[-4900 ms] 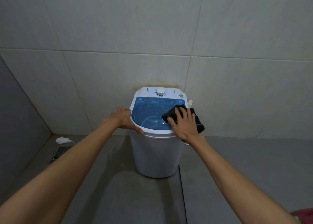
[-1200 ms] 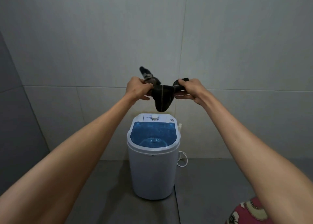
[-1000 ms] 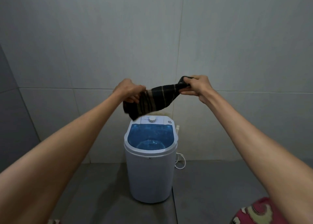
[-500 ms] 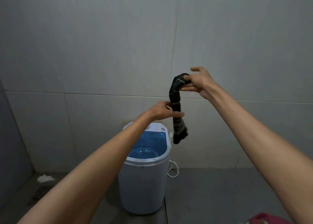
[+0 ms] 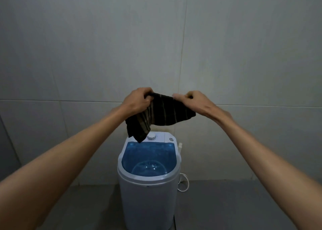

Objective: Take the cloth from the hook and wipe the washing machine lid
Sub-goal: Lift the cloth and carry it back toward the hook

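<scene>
A dark striped cloth (image 5: 162,115) hangs spread between both hands, high above the small white washing machine (image 5: 149,200). My left hand (image 5: 137,101) grips its left top edge. My right hand (image 5: 195,102) pinches the right top edge. One corner of the cloth droops down in front of the machine's control panel. The blue see-through lid (image 5: 148,160) is closed, with a white knob (image 5: 151,136) behind it. No hook is in view.
Pale tiled wall (image 5: 244,55) stands right behind the machine. A white cord (image 5: 183,184) loops on the grey floor (image 5: 226,207) at the machine's right side. A darker wall (image 5: 7,151) runs along the left.
Half a second ago the cloth hung bunched from my right hand alone. My left hand has since taken its other edge, and the cloth is now stretched out between both hands.
</scene>
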Demonstrator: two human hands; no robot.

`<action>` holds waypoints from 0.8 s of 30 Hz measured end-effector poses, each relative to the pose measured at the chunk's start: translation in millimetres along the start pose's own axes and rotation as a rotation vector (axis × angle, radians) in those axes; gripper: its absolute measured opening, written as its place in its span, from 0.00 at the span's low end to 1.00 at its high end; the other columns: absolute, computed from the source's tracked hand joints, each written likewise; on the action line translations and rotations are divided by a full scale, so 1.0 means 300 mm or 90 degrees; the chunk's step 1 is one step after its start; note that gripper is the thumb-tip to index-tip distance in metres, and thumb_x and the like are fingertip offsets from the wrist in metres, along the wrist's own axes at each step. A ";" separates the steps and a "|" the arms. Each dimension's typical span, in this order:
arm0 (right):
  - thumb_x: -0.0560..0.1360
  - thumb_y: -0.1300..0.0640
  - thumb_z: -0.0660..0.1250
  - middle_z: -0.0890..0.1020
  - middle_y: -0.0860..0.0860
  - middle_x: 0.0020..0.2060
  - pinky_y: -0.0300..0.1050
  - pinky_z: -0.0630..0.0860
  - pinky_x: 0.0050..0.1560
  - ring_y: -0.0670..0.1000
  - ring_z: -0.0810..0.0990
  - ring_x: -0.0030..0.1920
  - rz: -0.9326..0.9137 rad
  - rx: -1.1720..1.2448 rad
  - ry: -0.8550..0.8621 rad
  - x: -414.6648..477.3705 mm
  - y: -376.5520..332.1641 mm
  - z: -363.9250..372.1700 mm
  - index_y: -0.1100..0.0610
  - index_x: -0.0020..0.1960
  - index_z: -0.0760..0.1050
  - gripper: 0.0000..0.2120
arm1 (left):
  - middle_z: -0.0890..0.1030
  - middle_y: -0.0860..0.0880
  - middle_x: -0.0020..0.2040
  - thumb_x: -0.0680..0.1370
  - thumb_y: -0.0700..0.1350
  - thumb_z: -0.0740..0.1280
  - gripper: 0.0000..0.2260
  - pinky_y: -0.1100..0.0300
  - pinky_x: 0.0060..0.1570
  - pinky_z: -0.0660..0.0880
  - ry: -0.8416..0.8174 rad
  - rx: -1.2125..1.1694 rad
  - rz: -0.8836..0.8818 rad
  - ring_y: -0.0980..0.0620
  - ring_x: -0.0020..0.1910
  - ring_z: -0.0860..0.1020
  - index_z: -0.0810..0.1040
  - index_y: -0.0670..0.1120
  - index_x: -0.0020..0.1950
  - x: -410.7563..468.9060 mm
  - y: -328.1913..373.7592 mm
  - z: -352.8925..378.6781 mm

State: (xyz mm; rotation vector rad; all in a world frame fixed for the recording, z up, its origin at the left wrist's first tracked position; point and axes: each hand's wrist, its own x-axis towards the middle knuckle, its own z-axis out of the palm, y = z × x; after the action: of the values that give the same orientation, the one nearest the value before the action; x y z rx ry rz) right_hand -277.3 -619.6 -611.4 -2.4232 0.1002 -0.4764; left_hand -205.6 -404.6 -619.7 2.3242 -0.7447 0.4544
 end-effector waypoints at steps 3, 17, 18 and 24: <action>0.71 0.35 0.68 0.82 0.54 0.43 0.48 0.76 0.46 0.52 0.78 0.47 -0.098 -0.139 0.068 0.090 0.014 0.100 0.57 0.45 0.82 0.24 | 0.82 0.47 0.50 0.79 0.44 0.59 0.09 0.53 0.48 0.73 0.031 0.039 0.041 0.45 0.49 0.78 0.78 0.47 0.54 0.020 -0.090 0.010; 0.79 0.49 0.62 0.81 0.51 0.33 0.45 0.72 0.35 0.53 0.78 0.34 -0.309 -0.105 0.124 0.488 0.060 0.543 0.55 0.46 0.78 0.12 | 0.79 0.49 0.36 0.78 0.51 0.61 0.10 0.57 0.36 0.68 0.068 0.176 0.062 0.46 0.36 0.76 0.75 0.45 0.45 0.216 -0.579 0.050; 0.79 0.49 0.62 0.82 0.51 0.34 0.44 0.70 0.36 0.53 0.78 0.34 -0.309 -0.103 0.110 0.520 0.022 0.527 0.55 0.46 0.78 0.11 | 0.78 0.49 0.35 0.78 0.50 0.61 0.09 0.57 0.35 0.69 0.067 0.173 0.061 0.47 0.35 0.76 0.74 0.45 0.45 0.240 -0.575 0.009; 0.80 0.53 0.62 0.84 0.51 0.41 0.42 0.69 0.39 0.53 0.80 0.39 -0.347 -0.089 0.052 0.750 -0.397 0.305 0.55 0.54 0.78 0.09 | 0.76 0.45 0.32 0.78 0.43 0.59 0.09 0.54 0.29 0.71 0.124 0.166 0.028 0.46 0.27 0.73 0.64 0.44 0.56 0.431 -0.473 -0.406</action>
State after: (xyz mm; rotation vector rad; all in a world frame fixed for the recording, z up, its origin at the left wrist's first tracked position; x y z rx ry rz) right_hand -40.4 -515.2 -532.7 -2.5544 -0.5204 -0.8317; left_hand -32.5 -283.9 -534.6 2.4595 -0.6771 0.8281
